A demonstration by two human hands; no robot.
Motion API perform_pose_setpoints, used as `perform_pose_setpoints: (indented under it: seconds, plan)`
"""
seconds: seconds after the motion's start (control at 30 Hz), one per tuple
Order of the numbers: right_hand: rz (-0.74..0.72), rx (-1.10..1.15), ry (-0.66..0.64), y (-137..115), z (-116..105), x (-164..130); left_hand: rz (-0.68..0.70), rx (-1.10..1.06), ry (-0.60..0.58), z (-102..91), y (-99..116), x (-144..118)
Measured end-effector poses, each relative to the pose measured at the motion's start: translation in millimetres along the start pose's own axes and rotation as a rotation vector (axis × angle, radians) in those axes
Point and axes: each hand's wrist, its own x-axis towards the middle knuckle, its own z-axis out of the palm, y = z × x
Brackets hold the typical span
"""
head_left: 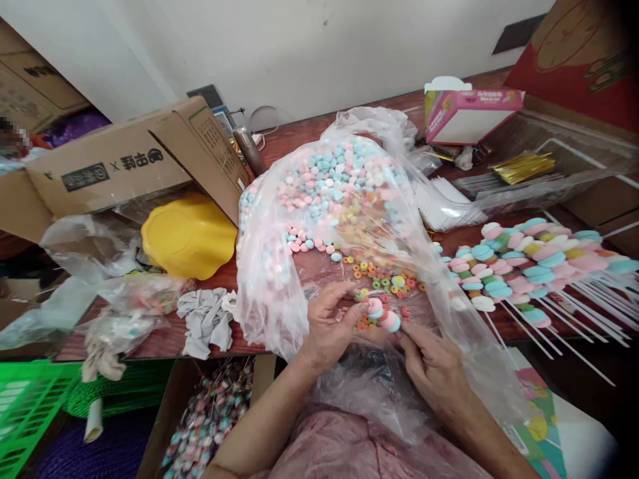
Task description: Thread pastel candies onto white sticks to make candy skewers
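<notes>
My left hand (330, 326) and my right hand (430, 362) meet at the mouth of a big clear plastic bag (279, 266) lying on the red-brown table (164, 339). Between the fingertips of both hands sit two or three round pastel candies (382, 314), pink, white and blue, pressed together in a short row. Whether a stick runs through them I cannot tell. The bag holds a heap of pink and blue candies (334, 179) and small coloured ring candies (384, 279) just beyond my fingers.
Several finished candy skewers (524, 266) on white sticks lie at the right. A yellow bowl (190, 234) and an open cardboard box (124, 163) stand at the left, a grey cloth (207, 319) near the front edge, a pink carton (469, 113) behind, a green crate (24, 406) below.
</notes>
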Motion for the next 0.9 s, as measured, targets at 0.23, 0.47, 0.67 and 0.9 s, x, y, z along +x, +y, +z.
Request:
perform_pose_setpoints:
  seconds: [0.23,0.47,0.67,0.9]
  plan:
    - [-0.040,0.158,0.036,4.1,9.2,0.6,-0.533,-0.396,0.026,-1.1,3.3,7.2]
    - [-0.045,0.180,0.074,3.7,11.0,0.0,-0.625,-0.337,-0.051,7.7,4.5,-1.1]
    - [-0.030,0.168,0.111,12.1,14.3,-5.4,-0.388,-0.163,-0.132,16.9,-3.8,-12.8]
    - [0.030,0.115,0.139,27.5,16.1,0.2,-0.392,0.087,-0.296,-3.8,-10.6,32.9]
